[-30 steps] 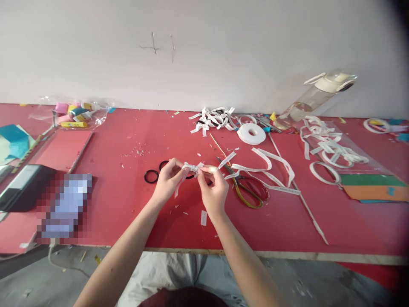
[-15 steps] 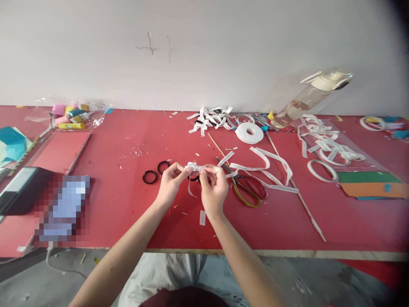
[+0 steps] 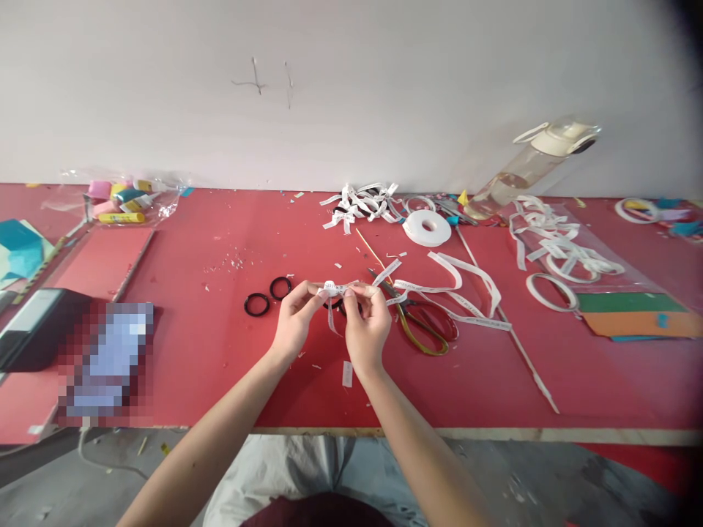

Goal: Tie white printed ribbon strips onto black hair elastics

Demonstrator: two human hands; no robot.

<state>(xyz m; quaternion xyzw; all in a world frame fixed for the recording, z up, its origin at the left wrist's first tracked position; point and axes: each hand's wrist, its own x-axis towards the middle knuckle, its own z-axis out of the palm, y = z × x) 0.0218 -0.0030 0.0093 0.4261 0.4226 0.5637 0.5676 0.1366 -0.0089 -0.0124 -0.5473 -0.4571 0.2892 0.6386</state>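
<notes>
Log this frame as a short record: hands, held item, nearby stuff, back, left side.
left hand: pinching the left part of a white printed ribbon; left hand
right hand: pinching its right part; right hand
held item: one tail hangs between the hands
nearby: two black rings on the left; scissors on the right
back: ribbon pile, white roll, leaning bottle
left side: phone, pixelated
</notes>
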